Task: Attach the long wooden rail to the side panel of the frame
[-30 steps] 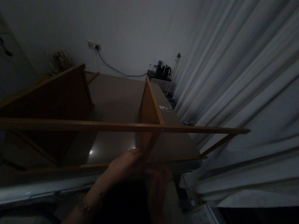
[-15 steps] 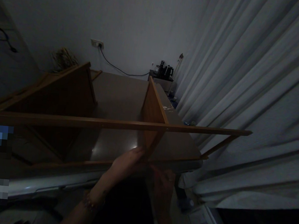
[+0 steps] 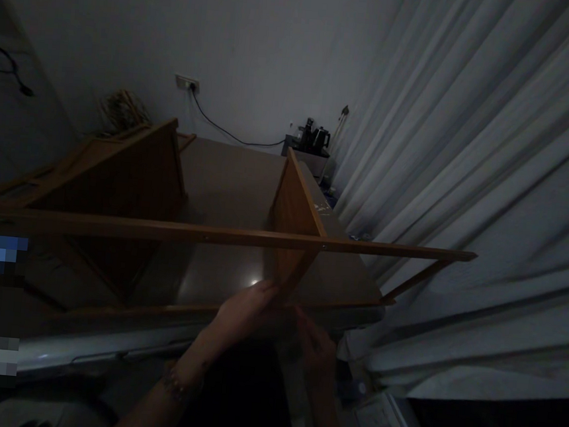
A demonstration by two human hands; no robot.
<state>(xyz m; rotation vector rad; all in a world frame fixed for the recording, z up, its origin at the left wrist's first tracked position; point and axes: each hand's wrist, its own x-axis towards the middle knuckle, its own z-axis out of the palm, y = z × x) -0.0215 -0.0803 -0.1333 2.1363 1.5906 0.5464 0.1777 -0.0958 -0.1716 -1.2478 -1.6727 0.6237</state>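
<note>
We have the wooden frame on the table. Our left hand is at the inner panel's near lower corner, fingers partly curled; we cannot tell its grip. Our right hand's thumb and fingers nearly meet by the lower rail; whether they pinch anything, we cannot tell. We'd best steady that joint with 1 hand, working the other gently in this dim light.

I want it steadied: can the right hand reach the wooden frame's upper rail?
Probably yes: the upper rail is above the right hand, nothing visibly blocks the way up, and the left hand is off to the left.
</note>
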